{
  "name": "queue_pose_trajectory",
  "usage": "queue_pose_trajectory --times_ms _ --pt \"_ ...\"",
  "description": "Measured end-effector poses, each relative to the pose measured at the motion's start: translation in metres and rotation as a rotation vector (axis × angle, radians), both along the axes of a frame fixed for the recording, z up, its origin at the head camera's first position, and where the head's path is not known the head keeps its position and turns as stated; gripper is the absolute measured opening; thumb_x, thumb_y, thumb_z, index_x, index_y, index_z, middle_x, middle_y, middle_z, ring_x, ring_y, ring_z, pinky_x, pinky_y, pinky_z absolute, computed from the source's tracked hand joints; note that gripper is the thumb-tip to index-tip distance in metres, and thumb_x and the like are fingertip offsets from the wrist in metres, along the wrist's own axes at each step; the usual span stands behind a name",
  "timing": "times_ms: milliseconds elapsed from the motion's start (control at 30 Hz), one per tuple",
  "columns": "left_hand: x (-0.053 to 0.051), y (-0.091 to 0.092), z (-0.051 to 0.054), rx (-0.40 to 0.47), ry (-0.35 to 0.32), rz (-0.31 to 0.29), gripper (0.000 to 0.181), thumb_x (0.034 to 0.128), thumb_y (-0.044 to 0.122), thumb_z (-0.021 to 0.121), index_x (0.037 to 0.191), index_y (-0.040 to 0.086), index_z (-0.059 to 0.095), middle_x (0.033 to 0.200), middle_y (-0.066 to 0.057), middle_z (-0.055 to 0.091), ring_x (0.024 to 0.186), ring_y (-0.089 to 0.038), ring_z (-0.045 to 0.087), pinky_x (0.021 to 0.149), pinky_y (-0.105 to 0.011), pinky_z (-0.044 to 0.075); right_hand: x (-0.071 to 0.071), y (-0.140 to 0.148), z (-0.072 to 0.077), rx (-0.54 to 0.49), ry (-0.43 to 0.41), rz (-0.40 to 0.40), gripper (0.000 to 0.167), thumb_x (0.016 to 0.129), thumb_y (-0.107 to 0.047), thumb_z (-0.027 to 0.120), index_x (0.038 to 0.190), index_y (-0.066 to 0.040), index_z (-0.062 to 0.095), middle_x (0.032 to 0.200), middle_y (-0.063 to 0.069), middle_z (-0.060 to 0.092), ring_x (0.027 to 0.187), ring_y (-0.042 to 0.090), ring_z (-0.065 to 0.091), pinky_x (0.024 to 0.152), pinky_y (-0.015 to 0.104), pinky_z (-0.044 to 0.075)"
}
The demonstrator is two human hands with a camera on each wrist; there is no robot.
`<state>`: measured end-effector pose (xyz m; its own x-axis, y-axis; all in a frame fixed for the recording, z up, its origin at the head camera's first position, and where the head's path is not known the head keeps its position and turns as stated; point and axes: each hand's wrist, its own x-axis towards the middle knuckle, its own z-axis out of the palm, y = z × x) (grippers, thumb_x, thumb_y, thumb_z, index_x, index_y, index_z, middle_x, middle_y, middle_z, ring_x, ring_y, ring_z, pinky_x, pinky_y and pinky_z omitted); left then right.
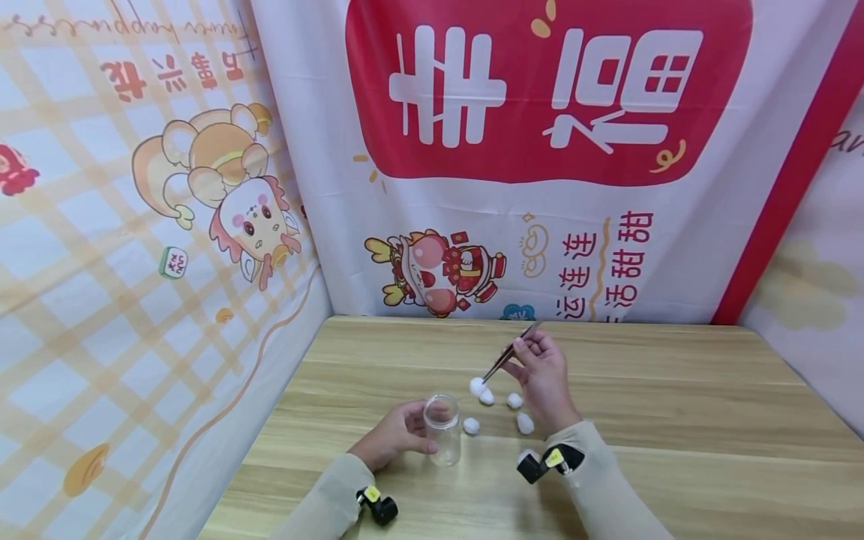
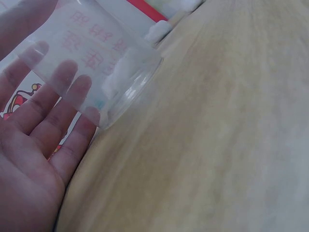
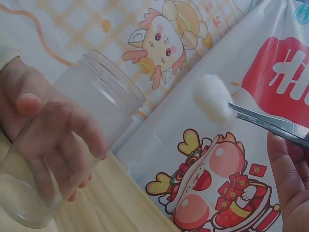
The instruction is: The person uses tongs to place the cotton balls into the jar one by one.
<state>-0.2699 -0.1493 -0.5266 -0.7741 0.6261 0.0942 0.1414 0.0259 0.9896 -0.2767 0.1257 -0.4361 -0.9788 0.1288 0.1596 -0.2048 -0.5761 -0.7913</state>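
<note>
A clear, lidless jar (image 1: 443, 444) stands upright on the wooden table. My left hand (image 1: 397, 435) holds it from the side, the fingers behind the wall and the thumb in front. In my right hand (image 1: 545, 381) is a pair of metal tweezers (image 1: 508, 359), pinched between thumb and fingers. Their tips grip a white cotton ball (image 3: 212, 98), which the right wrist view shows raised off the table. No cotton shows inside the jar (image 3: 108, 92) in that view. Another cotton ball (image 1: 487, 397) lies just under the held one in the head view.
More cotton balls lie on the table: one (image 1: 471, 426) beside the jar, one (image 1: 514, 400) and another (image 1: 525, 424) near my right hand, and one partly hidden by the right wrist camera (image 1: 533, 466). Printed cloth walls (image 1: 432, 202) border the table (image 1: 675, 390).
</note>
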Motion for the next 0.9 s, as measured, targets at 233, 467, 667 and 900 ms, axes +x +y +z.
queue_pose_trajectory --times_ms 233,467,667,900 --pt "0.002 0.001 0.003 -0.011 -0.01 0.018 0.063 0.0763 -0.001 0.079 0.134 0.003 0.054 0.133 -0.011 0.057 0.123 -0.025 0.053 0.102 -0.034 0.043 0.0 -0.009 -0.002 -0.012 0.043 0.032 0.012 0.096 0.001 0.056 0.105 0.001 0.048 0.086 0.006 0.059 0.082 0.017 0.061 0.075 0.038 0.058" --pt "0.002 0.002 0.003 -0.008 -0.033 0.032 0.063 0.0758 -0.004 0.078 0.134 0.001 0.054 0.132 -0.015 0.057 0.12 -0.025 0.055 0.101 -0.034 0.044 0.001 -0.014 -0.004 -0.005 0.012 0.034 0.013 0.096 -0.001 0.058 0.106 -0.004 0.051 0.09 0.008 0.059 0.083 0.018 0.062 0.076 0.039 0.058" --pt "0.0 0.002 0.001 -0.006 -0.014 0.018 0.062 0.0776 -0.004 0.077 0.134 0.001 0.054 0.134 -0.014 0.056 0.122 -0.024 0.053 0.102 -0.032 0.043 0.002 -0.018 -0.003 0.013 0.018 0.04 0.014 0.096 -0.003 0.059 0.107 -0.002 0.05 0.093 0.01 0.059 0.083 0.019 0.064 0.078 0.04 0.058" --pt "0.0 0.001 0.001 -0.015 -0.011 0.023 0.063 0.0767 -0.002 0.078 0.134 0.002 0.054 0.133 -0.015 0.056 0.121 -0.025 0.054 0.102 -0.033 0.043 0.003 -0.025 -0.005 0.037 -0.003 0.061 0.014 0.096 -0.003 0.059 0.107 -0.003 0.05 0.094 0.009 0.059 0.09 0.025 0.062 0.083 0.044 0.056"
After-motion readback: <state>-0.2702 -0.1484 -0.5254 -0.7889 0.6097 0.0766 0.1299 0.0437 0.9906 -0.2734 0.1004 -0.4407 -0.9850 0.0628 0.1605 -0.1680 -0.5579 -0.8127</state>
